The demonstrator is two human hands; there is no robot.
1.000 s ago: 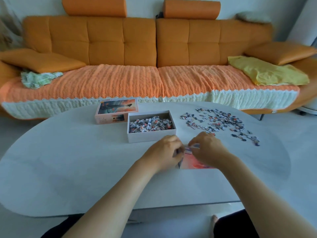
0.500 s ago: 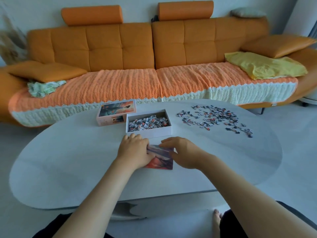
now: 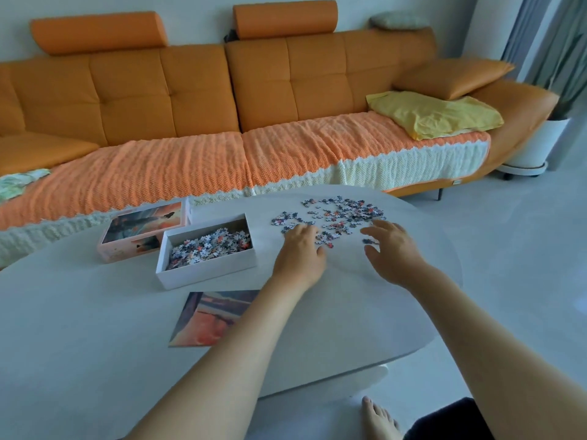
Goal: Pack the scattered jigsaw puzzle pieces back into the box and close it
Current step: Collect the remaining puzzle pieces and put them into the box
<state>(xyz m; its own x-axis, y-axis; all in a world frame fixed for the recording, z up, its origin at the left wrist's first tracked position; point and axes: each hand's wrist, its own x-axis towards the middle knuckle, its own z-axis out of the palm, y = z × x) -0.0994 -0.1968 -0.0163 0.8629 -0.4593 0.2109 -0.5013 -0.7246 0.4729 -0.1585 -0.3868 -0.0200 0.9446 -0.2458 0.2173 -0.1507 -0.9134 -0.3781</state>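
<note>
A white open box [image 3: 203, 273] partly filled with puzzle pieces stands on the pale oval table [image 3: 79, 328]. Its picture lid [image 3: 144, 230] lies behind it to the left. Scattered jigsaw pieces [image 3: 340, 214] cover the table's far right part. My left hand [image 3: 300, 252] reaches palm down onto the near left edge of that pile, fingers touching pieces. Palm down over the pile's near right edge, my right hand [image 3: 392, 249] has its fingers spread and relaxed. A printed picture card [image 3: 212, 317] lies flat near the box, under my left forearm.
An orange sofa [image 3: 222, 100] with a knitted throw runs behind the table, with a yellow cloth [image 3: 435, 114] on its right seat. A white planter on wheels [image 3: 533, 147] stands at the right. My bare foot [image 3: 379, 419] shows below the table edge.
Both hands let go of the picture card, which now lies flat on the table, and moved forward and right to the scattered pieces. The view turned right.
</note>
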